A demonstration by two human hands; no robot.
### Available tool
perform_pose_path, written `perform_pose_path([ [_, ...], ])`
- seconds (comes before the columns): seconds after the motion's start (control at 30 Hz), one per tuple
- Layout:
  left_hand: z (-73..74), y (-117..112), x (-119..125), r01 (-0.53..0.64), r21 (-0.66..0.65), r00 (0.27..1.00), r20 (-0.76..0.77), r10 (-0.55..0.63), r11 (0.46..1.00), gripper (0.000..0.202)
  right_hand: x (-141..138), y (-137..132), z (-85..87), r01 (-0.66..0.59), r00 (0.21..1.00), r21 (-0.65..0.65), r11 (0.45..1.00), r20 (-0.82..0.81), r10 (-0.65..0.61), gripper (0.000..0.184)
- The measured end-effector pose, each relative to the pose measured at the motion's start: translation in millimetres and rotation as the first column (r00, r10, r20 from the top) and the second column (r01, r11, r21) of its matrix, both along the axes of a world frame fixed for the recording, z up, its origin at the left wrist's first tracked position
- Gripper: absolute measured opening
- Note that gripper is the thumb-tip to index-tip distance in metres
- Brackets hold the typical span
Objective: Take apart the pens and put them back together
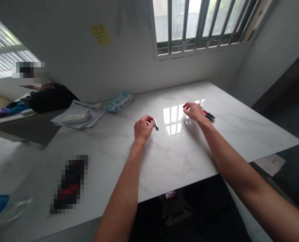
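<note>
My left hand (143, 128) rests on the white marble table (235, 127) near its middle, fingers curled round a black and white pen (155, 124) whose tip sticks out to the right. My right hand (194, 111) hovers further right, fingers bent and pinched together over a small bundle of pens (209, 115) in red, blue and black that lies on the table. Whether the fingers grip one of those pens is hidden by the hand.
A pack of wet wipes (119, 102) lies at the back by the wall. Left of it sit papers with a white object (76, 117) on top and a black bag (50, 97). A barred window (199, 23) is above the table.
</note>
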State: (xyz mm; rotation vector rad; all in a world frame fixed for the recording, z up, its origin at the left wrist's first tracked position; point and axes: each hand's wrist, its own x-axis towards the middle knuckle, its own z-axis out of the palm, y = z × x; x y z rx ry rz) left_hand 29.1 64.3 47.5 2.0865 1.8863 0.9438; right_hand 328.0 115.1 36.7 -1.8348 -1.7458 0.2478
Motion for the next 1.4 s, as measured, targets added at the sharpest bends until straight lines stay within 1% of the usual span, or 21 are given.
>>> perform_pose_path([
  [0.13, -0.2, -0.3, 1.2, 0.001, 0.007, 1.0, 0.024, -0.001, 1.0, 0.013, 48.1, -18.7, -1.8, 0.139, 0.986, -0.004, 0.99, 0.087, -0.139, 0.024],
  [0.2, -0.2, -0.5, 2.4, 0.008, 0.006, 0.999, 0.035, -0.008, 1.0, 0.012, 67.4, -31.9, -7.9, 0.216, 0.966, -0.021, 0.976, 0.151, -0.21, 0.024],
  [0.27, -0.3, -1.1, 4.1, 0.026, 0.012, 0.999, 0.047, -0.026, 1.0, 0.014, 80.3, -43.3, -15.3, 0.24, 0.953, -0.047, 0.97, 0.2, -0.227, 0.027],
  [0.37, -1.3, -2.3, 6.8, 0.065, 0.032, 0.996, 0.06, -0.067, 0.997, 0.015, 87.1, -52.0, -24.3, 0.22, 0.958, -0.048, 0.974, 0.201, -0.206, 0.029],
  [0.47, -3.4, -2.9, 8.5, 0.089, 0.036, 0.994, 0.068, -0.091, 0.995, 0.015, 85.8, -52.4, -27.8, 0.211, 0.96, -0.038, 0.977, 0.199, -0.2, 0.03],
  [0.6, -6.5, -1.4, 8.3, 0.108, 0.028, 0.991, 0.071, -0.11, 0.994, 0.016, 84.3, -53.4, -24.2, 0.223, 0.956, -0.02, 0.975, 0.202, -0.215, 0.03],
  [0.67, -6.8, -1.1, 8.7, 0.108, 0.024, 0.992, 0.061, -0.109, 0.994, 0.017, 82.0, -55.4, -18.1, 0.238, 0.955, 0.059, 0.969, 0.165, -0.245, 0.03],
  [0.73, -5.3, -3.1, 10.9, 0.114, 0.048, 0.993, 0.034, -0.116, 0.992, 0.019, 74.2, -56.1, -9.0, 0.246, 0.962, 0.166, 0.955, 0.074, -0.261, 0.031],
  [0.77, -3.9, -5.3, 13.0, 0.127, 0.078, 0.992, 0.016, -0.128, 0.989, 0.021, 67.3, -55.2, -3.6, 0.237, 0.97, 0.208, 0.949, 0.01, -0.244, 0.032],
  [0.83, 0.0, -12.2, 19.2, 0.164, 0.156, 0.987, -0.03, -0.161, 0.974, 0.027, 46.5, -50.5, 7.3, 0.164, 0.98, 0.209, 0.964, -0.149, -0.134, 0.034],
  [0.87, 2.1, -16.4, 23.0, 0.185, 0.19, 0.982, -0.056, -0.178, 0.964, 0.032, 33.1, -47.0, 12.3, 0.09, 0.971, 0.183, 0.979, -0.235, -0.045, 0.034],
  [0.9, 4.1, -20.8, 26.8, 0.19, 0.213, 0.981, -0.081, -0.176, 0.958, 0.039, 18.3, -43.1, 16.7, 0.002, 0.946, 0.167, 0.986, -0.321, 0.052, 0.034],
  [0.93, 5.8, -24.7, 30.4, 0.205, 0.216, 0.976, -0.117, -0.183, 0.955, 0.045, 2.8, -39.2, 20.3, -0.093, 0.906, 0.174, 0.98, -0.393, 0.156, 0.035],
  [1.0, 7.7, -30.1, 35.3, 0.227, 0.207, 0.965, -0.181, -0.191, 0.952, 0.055, -27.5, -32.6, 24.9, -0.259, 0.802, 0.22, 0.941, -0.494, 0.336, 0.039],
  [1.07, 7.2, -30.7, 36.3, 0.244, 0.188, 0.957, -0.205, -0.205, 0.951, 0.055, -52.7, -29.4, 25.7, -0.366, 0.677, 0.233, 0.901, -0.597, 0.429, 0.048],
  [1.1, 6.3, -29.5, 35.3, 0.249, 0.174, 0.957, -0.199, -0.213, 0.953, 0.05, -62.2, -29.0, 24.5, -0.401, 0.626, 0.231, 0.887, -0.637, 0.449, 0.052],
  [1.17, 3.6, -25.5, 32.1, 0.251, 0.14, 0.959, -0.166, -0.227, 0.958, 0.035, -74.2, -29.8, 19.0, -0.429, 0.553, 0.217, 0.877, -0.704, 0.445, 0.058],
  [1.23, 1.2, -22.2, 29.7, 0.244, 0.112, 0.964, -0.138, -0.228, 0.963, 0.029, -78.0, -31.0, 9.9, -0.399, 0.525, 0.209, 0.893, -0.746, 0.409, 0.061],
  [1.27, 0.3, -21.4, 29.4, 0.242, 0.104, 0.965, -0.132, -0.228, 0.965, 0.029, -77.6, -31.3, 4.8, -0.366, 0.532, 0.21, 0.907, -0.752, 0.389, 0.061],
  [1.33, -0.6, -22.0, 31.2, 0.246, 0.091, 0.964, -0.129, -0.233, 0.965, 0.031, -74.5, -31.1, -4.4, -0.301, 0.577, 0.213, 0.93, -0.735, 0.355, 0.065],
  [1.4, -0.5, -24.3, 35.1, 0.256, 0.071, 0.961, -0.122, -0.247, 0.964, 0.032, -71.0, -30.5, -9.9, -0.295, 0.608, 0.204, 0.933, -0.713, 0.348, 0.071],
])
